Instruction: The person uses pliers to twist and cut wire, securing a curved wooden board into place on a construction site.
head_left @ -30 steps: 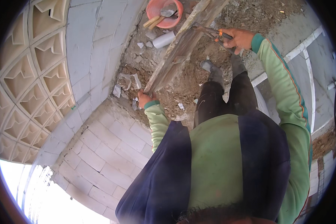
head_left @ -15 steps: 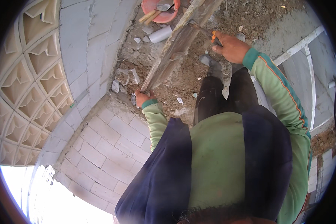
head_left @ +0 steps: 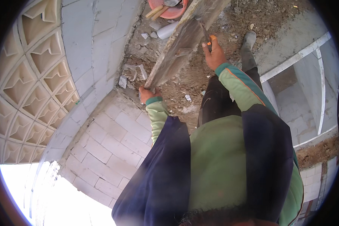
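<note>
A long, mud-stained wooden board [head_left: 173,56] slants from the top of the view down toward my left. My left hand [head_left: 148,94] is closed around its lower end. To the right of the board, my right hand [head_left: 215,56] grips a tool [head_left: 204,32] with an orange and black handle and a slim dark shank. The tool's far end meets the board's broad face; its exact shape there is hard to make out. A small wooden cleat [head_left: 183,52] crosses that face below the tool.
An orange bucket [head_left: 174,13] with wooden-handled tools stands at the far left of the board, near a white pipe piece [head_left: 167,31]. Broken block pieces [head_left: 123,81] lie beside the grey block wall [head_left: 101,45]. My boot [head_left: 249,38] stands on rough soil.
My right hand has moved left and a little nearer, and the tool stands steeper against the board. More of the board's face shows. My right foot has shifted farther out to the right.
</note>
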The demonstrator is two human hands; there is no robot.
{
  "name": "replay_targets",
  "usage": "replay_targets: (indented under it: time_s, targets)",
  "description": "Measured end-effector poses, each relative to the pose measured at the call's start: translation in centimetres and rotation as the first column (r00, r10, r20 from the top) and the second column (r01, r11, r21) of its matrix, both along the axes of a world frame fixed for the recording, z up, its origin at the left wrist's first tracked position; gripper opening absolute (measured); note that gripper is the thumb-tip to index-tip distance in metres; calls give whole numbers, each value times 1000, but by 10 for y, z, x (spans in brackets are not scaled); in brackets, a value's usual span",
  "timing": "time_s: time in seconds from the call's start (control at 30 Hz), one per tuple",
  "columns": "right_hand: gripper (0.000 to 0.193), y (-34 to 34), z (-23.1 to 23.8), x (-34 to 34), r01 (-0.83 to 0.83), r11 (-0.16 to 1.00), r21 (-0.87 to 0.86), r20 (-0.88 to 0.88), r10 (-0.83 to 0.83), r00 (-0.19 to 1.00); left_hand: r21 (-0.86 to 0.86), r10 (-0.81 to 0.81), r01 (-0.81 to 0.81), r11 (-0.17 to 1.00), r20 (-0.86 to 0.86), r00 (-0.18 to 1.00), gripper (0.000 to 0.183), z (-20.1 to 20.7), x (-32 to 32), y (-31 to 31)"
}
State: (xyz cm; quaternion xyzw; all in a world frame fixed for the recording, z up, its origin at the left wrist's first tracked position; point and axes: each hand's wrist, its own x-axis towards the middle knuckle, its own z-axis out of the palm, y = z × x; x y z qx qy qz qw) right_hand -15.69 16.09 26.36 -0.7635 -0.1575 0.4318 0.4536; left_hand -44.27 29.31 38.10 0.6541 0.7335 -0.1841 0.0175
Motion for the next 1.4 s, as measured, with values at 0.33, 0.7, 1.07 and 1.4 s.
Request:
replay_targets:
  time_s: [0.33,0.7,1.07,1.4]
  targets:
    - [52,-22,17,107,-302,930,209,-518,368,772,-244,480,-881,405,877,-23,44,5,31,12]
    - [61,13,28,227,-616,690,379,-721,638,271,-282,437,-888,363,893,-105,26,-4,32,8]
    - [48,4,53,188,-380,831,405,-848,497,183,-23,413,-621,784,766,493,49,-69,-109,15]
    - [37,0,107,22,345,939,6,-932,-120,342,76,155,-158,984,40,987,66,-19,16,-19]
